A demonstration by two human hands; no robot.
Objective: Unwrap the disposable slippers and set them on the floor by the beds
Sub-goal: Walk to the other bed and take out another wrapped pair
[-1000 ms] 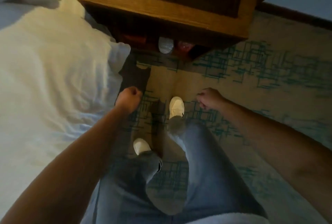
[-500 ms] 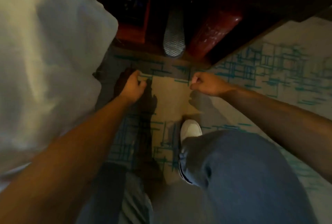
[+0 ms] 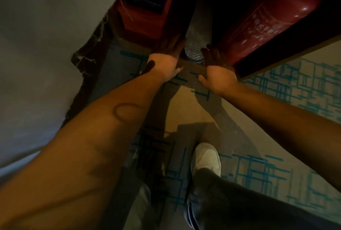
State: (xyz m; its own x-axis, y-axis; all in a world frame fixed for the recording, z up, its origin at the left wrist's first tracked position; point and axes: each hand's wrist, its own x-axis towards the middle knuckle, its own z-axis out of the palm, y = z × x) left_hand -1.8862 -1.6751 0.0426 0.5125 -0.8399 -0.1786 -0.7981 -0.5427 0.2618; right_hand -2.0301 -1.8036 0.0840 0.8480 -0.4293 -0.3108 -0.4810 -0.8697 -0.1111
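Observation:
The wrapped slippers (image 3: 194, 49) show as a pale bundle with a dotted sole, lying in the dark lower shelf of the nightstand (image 3: 287, 54). My left hand (image 3: 164, 62) reaches into the shelf on the bundle's left side, fingers stretched forward into shadow. On the bundle's right side, my right hand (image 3: 217, 73) does the same. Both hands flank the bundle with fingers extended. The shadow hides whether the fingertips touch it.
A red fire extinguisher (image 3: 267, 21) lies to the right of the slippers in the shelf, a red box with a blue label (image 3: 147, 4) to their left. White bedding (image 3: 46, 45) hangs at left. My white shoe (image 3: 205, 157) stands on the teal-patterned carpet (image 3: 295, 89).
I have bent lower and closer to the nightstand. Both fists have opened and moved forward from above the carpet into the shelf, either side of the slippers.

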